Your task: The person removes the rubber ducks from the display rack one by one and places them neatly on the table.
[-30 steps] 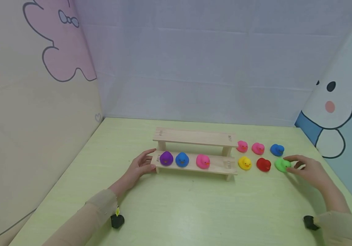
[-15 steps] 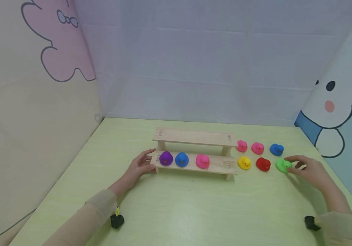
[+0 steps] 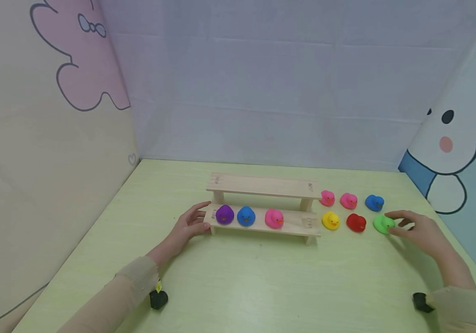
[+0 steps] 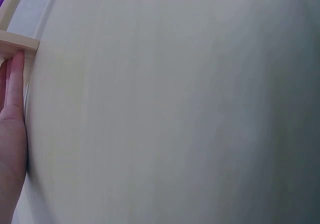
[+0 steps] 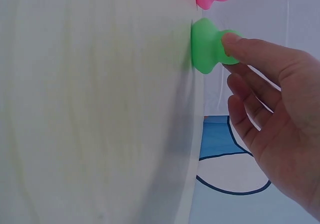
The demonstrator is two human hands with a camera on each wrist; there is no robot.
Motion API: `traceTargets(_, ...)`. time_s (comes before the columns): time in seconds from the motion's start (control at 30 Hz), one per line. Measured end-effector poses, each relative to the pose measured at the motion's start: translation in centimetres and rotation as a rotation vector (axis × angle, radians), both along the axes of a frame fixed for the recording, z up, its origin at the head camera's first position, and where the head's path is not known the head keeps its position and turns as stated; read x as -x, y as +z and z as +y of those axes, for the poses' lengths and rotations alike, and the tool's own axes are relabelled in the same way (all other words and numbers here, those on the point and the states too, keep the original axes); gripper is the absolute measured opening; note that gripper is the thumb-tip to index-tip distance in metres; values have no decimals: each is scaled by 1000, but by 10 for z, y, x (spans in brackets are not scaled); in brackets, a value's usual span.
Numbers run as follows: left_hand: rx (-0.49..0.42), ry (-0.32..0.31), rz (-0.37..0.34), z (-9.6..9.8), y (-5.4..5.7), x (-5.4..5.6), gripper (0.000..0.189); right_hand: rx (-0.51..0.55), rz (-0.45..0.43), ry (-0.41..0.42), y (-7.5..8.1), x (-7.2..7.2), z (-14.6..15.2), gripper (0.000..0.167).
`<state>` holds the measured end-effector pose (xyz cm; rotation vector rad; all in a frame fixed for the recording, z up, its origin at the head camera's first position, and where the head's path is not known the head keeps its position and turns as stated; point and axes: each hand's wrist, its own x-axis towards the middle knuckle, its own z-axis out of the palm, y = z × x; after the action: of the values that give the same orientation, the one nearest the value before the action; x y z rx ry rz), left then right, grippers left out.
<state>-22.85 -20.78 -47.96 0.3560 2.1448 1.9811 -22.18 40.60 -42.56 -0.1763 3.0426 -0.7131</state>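
My right hand (image 3: 418, 231) pinches the head of a light green rubber duck (image 3: 383, 224) between thumb and fingers. In the right wrist view, the green duck (image 5: 205, 46) has its base at the tabletop. My left hand (image 3: 185, 226) lies at the left end of a two-step wooden rack (image 3: 296, 224). Its straight fingers (image 4: 16, 81) touch the wood in the left wrist view. On the lower step stand a purple duck (image 3: 225, 214), a blue duck (image 3: 246, 216) and a pink duck (image 3: 274, 218), with a bare stretch to their right. The upper step (image 3: 262, 184) holds nothing.
Right of the rack are a yellow duck (image 3: 330, 220) and a red duck (image 3: 356, 223). Behind them sit two pink ducks, one (image 3: 349, 200) beside the other, and a blue duck (image 3: 374, 202). Printed cloth walls (image 3: 229, 92) border the table (image 3: 242, 286).
The green duck has turned and shifted very slightly right under my right fingers over the last second. My left hand and the rack hold still.
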Motion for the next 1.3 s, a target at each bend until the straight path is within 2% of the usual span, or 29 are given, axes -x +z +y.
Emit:
traceTargets(0.3, 21, 10, -2, 0, 2, -1, 65, 15, 29, 21, 3, 0, 0, 65)
traceTargets(0.5, 34, 14, -7, 1, 2, -1, 64, 27, 83, 33, 10, -1, -3, 64)
traceTargets(0.8, 37, 7, 1, 0, 2, -1, 64, 53, 96, -5, 20, -2, -15, 64)
traceTargets(0.9, 42, 8, -1, 0, 3, -2, 64, 66, 149, -26, 21, -5, -22, 61)
traceTargets(1.07, 45, 9, -7, 1, 4, -2, 65, 149, 284, -57, 19, -10, -36, 52)
traceTargets(1.3, 33, 10, -11, 1, 5, -3, 64, 299, 378, -62, 16, -12, -68, 43)
